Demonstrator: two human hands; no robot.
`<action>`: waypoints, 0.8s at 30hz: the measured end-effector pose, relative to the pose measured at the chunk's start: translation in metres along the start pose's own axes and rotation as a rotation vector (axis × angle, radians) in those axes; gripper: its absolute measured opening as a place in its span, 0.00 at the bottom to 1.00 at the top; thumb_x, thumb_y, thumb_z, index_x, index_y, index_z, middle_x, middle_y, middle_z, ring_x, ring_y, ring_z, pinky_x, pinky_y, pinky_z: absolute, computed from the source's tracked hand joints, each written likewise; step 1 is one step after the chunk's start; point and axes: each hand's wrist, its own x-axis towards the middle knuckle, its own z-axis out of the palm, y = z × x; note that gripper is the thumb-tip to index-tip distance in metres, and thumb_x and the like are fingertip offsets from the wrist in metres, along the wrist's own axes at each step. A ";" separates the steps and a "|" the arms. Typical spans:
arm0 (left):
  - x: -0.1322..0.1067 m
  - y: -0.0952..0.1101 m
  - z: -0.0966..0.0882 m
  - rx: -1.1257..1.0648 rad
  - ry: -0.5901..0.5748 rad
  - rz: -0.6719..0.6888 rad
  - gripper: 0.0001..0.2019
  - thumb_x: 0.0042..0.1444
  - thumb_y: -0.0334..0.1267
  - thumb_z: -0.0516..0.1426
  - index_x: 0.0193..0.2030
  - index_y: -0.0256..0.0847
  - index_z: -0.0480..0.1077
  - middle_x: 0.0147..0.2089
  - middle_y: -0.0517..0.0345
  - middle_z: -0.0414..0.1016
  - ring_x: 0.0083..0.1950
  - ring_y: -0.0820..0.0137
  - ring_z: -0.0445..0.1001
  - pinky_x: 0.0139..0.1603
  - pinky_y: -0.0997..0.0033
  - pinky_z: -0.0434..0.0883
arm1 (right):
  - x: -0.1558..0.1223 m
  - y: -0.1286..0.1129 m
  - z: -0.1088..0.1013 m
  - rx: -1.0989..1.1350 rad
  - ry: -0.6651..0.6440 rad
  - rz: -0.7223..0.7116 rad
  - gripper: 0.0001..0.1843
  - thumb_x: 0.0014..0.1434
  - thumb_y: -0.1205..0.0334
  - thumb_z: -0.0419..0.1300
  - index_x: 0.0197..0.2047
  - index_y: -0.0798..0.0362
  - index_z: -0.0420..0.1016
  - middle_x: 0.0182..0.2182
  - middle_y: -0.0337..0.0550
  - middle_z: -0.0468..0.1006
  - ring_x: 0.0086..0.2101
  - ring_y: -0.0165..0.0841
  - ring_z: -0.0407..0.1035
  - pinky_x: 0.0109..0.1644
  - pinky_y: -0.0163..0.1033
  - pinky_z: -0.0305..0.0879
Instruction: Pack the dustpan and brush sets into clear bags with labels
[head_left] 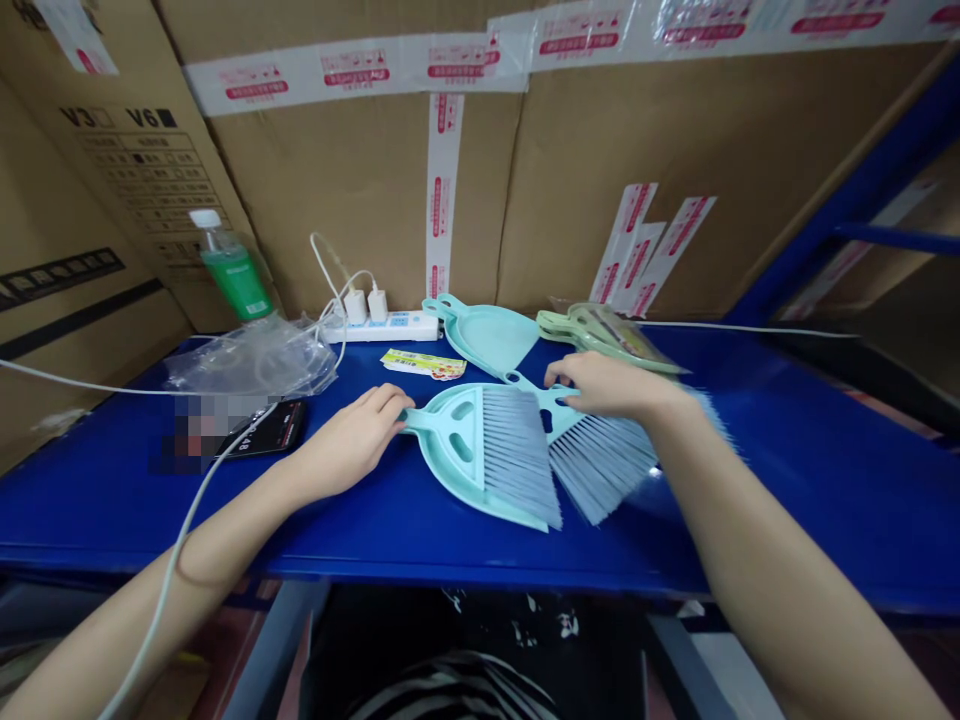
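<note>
The left hand (352,440) pinches the handle of the mint-green plastic dustpan (454,445) stretching toward 4 o'clock on the blue desk (787,470), nearer than the right hand (607,385), which clasps a grey-bristled brush (600,460).

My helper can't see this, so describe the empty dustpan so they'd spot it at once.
On the blue table, look toward the cardboard wall, just right of the white power strip. The teal dustpan lies there. Unlike the nearer dustpan by the left hand, it holds no brush.
</note>
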 end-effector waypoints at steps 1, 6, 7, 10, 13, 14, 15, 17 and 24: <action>0.000 -0.001 0.000 -0.008 -0.005 -0.007 0.12 0.65 0.32 0.44 0.50 0.37 0.65 0.49 0.49 0.69 0.51 0.62 0.70 0.53 0.60 0.70 | 0.000 0.000 0.000 0.002 0.010 -0.003 0.19 0.50 0.73 0.56 0.44 0.51 0.77 0.40 0.46 0.79 0.41 0.38 0.72 0.37 0.35 0.63; -0.001 -0.004 -0.001 -0.032 -0.020 -0.021 0.13 0.64 0.30 0.44 0.51 0.37 0.65 0.50 0.49 0.69 0.51 0.63 0.70 0.53 0.61 0.71 | 0.000 -0.003 -0.003 0.009 0.050 0.022 0.10 0.50 0.73 0.57 0.32 0.50 0.75 0.34 0.42 0.78 0.36 0.35 0.71 0.31 0.34 0.58; -0.001 -0.005 -0.001 -0.029 -0.022 -0.020 0.14 0.63 0.28 0.44 0.52 0.36 0.65 0.50 0.49 0.69 0.51 0.63 0.70 0.53 0.61 0.71 | 0.000 -0.002 -0.004 0.006 0.058 0.010 0.10 0.49 0.74 0.56 0.31 0.50 0.74 0.33 0.42 0.78 0.35 0.34 0.71 0.31 0.34 0.57; -0.002 -0.009 0.000 0.012 -0.028 -0.009 0.20 0.60 0.23 0.43 0.55 0.37 0.65 0.52 0.49 0.69 0.52 0.64 0.70 0.54 0.61 0.71 | -0.004 0.001 -0.008 -0.002 0.117 -0.038 0.10 0.48 0.75 0.55 0.28 0.51 0.71 0.31 0.41 0.76 0.33 0.33 0.69 0.30 0.34 0.55; -0.002 -0.011 0.001 0.059 -0.029 -0.005 0.25 0.57 0.20 0.42 0.58 0.38 0.65 0.54 0.49 0.68 0.53 0.63 0.69 0.54 0.60 0.71 | -0.012 0.005 -0.014 -0.004 0.170 -0.023 0.10 0.49 0.76 0.51 0.28 0.52 0.68 0.29 0.41 0.73 0.30 0.33 0.67 0.30 0.36 0.56; -0.002 -0.011 0.001 0.067 -0.030 -0.006 0.25 0.56 0.20 0.42 0.58 0.38 0.65 0.55 0.48 0.68 0.54 0.63 0.70 0.54 0.60 0.71 | -0.014 0.006 -0.016 -0.008 0.186 -0.011 0.11 0.49 0.77 0.50 0.27 0.52 0.67 0.28 0.42 0.73 0.30 0.33 0.67 0.30 0.36 0.56; -0.002 -0.011 0.001 0.071 -0.029 -0.007 0.26 0.56 0.20 0.42 0.58 0.38 0.65 0.55 0.48 0.68 0.54 0.63 0.70 0.54 0.60 0.72 | -0.016 0.008 -0.017 -0.016 0.208 -0.007 0.12 0.49 0.78 0.49 0.27 0.52 0.66 0.28 0.42 0.72 0.30 0.33 0.67 0.30 0.36 0.57; -0.002 -0.010 0.000 0.074 -0.026 -0.006 0.26 0.56 0.20 0.42 0.58 0.39 0.66 0.55 0.48 0.69 0.54 0.63 0.70 0.54 0.61 0.72 | -0.020 0.011 -0.020 -0.024 0.265 -0.033 0.15 0.47 0.80 0.48 0.27 0.51 0.67 0.28 0.42 0.72 0.32 0.34 0.67 0.32 0.36 0.59; -0.003 -0.006 -0.004 0.105 -0.052 -0.037 0.27 0.55 0.20 0.43 0.59 0.40 0.66 0.55 0.49 0.69 0.53 0.63 0.71 0.51 0.62 0.73 | -0.021 0.015 -0.021 -0.018 0.303 -0.073 0.20 0.48 0.80 0.47 0.33 0.52 0.76 0.33 0.46 0.75 0.38 0.39 0.68 0.41 0.42 0.64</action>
